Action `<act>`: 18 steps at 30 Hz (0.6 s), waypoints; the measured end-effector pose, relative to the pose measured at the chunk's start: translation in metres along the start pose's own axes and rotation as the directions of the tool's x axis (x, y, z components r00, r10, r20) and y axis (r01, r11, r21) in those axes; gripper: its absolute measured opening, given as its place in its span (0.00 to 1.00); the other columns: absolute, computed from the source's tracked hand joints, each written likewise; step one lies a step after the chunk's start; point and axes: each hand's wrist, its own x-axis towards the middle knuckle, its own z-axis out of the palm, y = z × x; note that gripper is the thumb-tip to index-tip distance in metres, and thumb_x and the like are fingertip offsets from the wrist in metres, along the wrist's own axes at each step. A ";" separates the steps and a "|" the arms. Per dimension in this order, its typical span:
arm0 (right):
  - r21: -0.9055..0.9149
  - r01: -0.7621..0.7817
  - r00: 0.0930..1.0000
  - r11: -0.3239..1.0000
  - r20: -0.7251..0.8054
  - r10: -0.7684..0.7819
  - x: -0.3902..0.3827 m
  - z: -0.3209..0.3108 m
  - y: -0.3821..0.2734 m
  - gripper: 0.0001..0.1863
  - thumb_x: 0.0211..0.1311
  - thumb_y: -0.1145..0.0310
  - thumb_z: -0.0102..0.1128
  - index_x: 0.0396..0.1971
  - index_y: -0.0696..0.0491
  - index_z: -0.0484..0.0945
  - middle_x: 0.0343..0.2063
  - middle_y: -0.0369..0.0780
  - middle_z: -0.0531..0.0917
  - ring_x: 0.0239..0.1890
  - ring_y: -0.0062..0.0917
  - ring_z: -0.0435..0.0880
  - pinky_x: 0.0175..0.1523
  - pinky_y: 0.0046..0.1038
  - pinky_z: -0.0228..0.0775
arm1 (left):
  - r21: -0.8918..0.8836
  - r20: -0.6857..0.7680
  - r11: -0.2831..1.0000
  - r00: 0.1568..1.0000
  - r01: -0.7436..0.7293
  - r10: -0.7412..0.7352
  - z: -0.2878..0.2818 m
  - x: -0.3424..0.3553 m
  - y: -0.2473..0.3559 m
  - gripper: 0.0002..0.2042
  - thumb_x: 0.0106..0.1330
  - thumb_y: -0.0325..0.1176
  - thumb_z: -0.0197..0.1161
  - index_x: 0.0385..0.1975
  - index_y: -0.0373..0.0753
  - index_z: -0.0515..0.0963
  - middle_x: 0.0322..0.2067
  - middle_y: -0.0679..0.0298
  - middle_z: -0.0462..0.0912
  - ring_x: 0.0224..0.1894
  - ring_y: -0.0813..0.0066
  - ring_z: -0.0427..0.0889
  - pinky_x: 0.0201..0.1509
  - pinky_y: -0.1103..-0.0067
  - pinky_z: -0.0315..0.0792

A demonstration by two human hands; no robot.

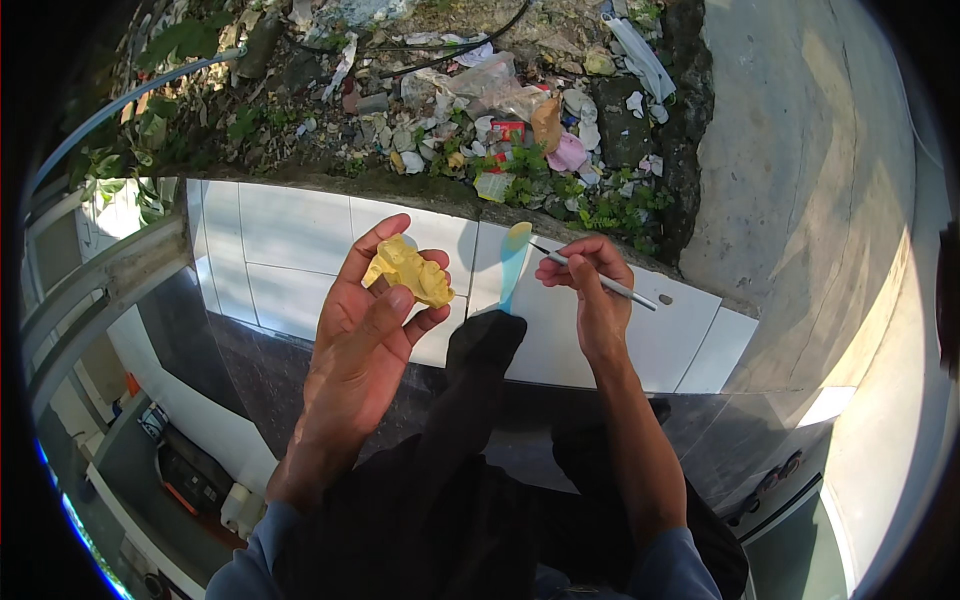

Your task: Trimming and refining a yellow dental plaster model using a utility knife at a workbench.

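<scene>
Fingers (371, 242), left, around part-hidden yellow piece (412, 274); right fingers (600, 252) around silver tool (628, 292), tip (540, 248) indistinct.

Blue-grey sleeves (675, 565) show at the near edge, left and right, ending short of bare forearms (645, 440). Left hand (360, 320) and right hand (603, 295) are also bare. Black, matte-looking clothing (440, 450) covers the legs; its rounded black far end could be knee or shoe. Bits of blue cloth show near the middle.

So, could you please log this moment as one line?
left hand: holds irregular yellow moulded piece | right hand: holds slim silver dark-tipped tool | nearby: light-blue translucent spatula with yellow tip, white tiled ledge
</scene>
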 end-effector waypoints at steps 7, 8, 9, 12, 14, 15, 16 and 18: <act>0.006 0.371 0.914 0.928 0.171 -0.367 -0.033 0.034 -0.078 0.08 0.60 0.76 0.59 0.37 0.62 0.72 0.33 0.44 0.80 0.37 0.27 0.83 0.46 0.29 0.77 | -0.161 0.274 0.981 0.959 0.112 -0.064 0.007 -0.009 0.015 0.33 0.62 0.37 0.64 0.64 0.38 0.55 0.47 0.57 0.76 0.49 0.74 0.76 0.52 0.76 0.72; -0.020 0.374 0.918 0.927 0.149 -0.367 -0.031 0.036 -0.078 0.09 0.59 0.77 0.59 0.37 0.61 0.71 0.33 0.43 0.80 0.37 0.26 0.83 0.47 0.28 0.77 | -0.142 0.230 0.987 0.972 0.079 -0.045 0.008 -0.011 0.016 0.35 0.62 0.39 0.64 0.64 0.37 0.54 0.46 0.59 0.75 0.48 0.74 0.76 0.50 0.77 0.72; -0.070 0.304 0.951 0.950 0.082 -0.299 -0.029 0.033 -0.073 0.09 0.60 0.77 0.59 0.38 0.61 0.71 0.33 0.42 0.80 0.37 0.25 0.83 0.47 0.27 0.76 | -0.123 0.190 0.991 0.981 0.052 -0.028 0.009 -0.011 0.014 0.36 0.62 0.41 0.64 0.65 0.35 0.53 0.44 0.60 0.75 0.47 0.74 0.75 0.48 0.78 0.73; -0.097 0.114 0.992 0.989 -0.039 -0.118 -0.003 0.006 -0.023 0.06 0.62 0.76 0.57 0.35 0.60 0.71 0.30 0.40 0.81 0.35 0.20 0.82 0.43 0.23 0.76 | -0.112 0.165 0.993 0.986 0.022 -0.003 0.003 -0.012 0.008 0.37 0.63 0.42 0.63 0.66 0.34 0.51 0.45 0.62 0.74 0.46 0.76 0.74 0.46 0.79 0.73; -0.120 0.064 0.995 0.991 -0.070 -0.073 0.007 -0.004 0.007 0.05 0.62 0.76 0.56 0.35 0.60 0.71 0.30 0.40 0.81 0.35 0.20 0.82 0.42 0.22 0.76 | -0.126 0.081 0.992 0.997 0.009 0.002 0.003 -0.015 0.007 0.36 0.64 0.41 0.62 0.66 0.34 0.51 0.47 0.62 0.72 0.46 0.77 0.74 0.46 0.79 0.72; -0.142 0.016 0.995 0.990 -0.096 -0.030 0.010 -0.006 0.020 0.04 0.63 0.77 0.55 0.34 0.60 0.71 0.29 0.40 0.81 0.34 0.19 0.82 0.40 0.21 0.76 | -0.131 0.066 0.991 0.998 0.015 -0.006 0.004 -0.017 0.007 0.35 0.65 0.41 0.61 0.66 0.34 0.50 0.48 0.63 0.72 0.47 0.78 0.73 0.47 0.79 0.72; -0.142 0.009 0.994 0.990 -0.103 -0.024 0.013 -0.009 0.031 0.04 0.63 0.77 0.55 0.34 0.60 0.71 0.29 0.40 0.81 0.34 0.19 0.82 0.40 0.21 0.76 | -0.130 0.066 0.991 0.998 0.024 -0.016 0.004 -0.017 0.006 0.35 0.65 0.41 0.61 0.66 0.34 0.50 0.48 0.63 0.72 0.47 0.78 0.73 0.47 0.79 0.72; -0.157 0.075 0.989 0.985 -0.113 -0.093 0.017 -0.009 0.046 0.04 0.64 0.76 0.55 0.34 0.60 0.72 0.29 0.42 0.82 0.32 0.21 0.82 0.40 0.22 0.77 | -0.130 0.047 0.992 0.999 0.001 0.006 0.002 -0.017 0.002 0.35 0.66 0.40 0.60 0.67 0.34 0.50 0.48 0.63 0.72 0.48 0.77 0.72 0.48 0.79 0.71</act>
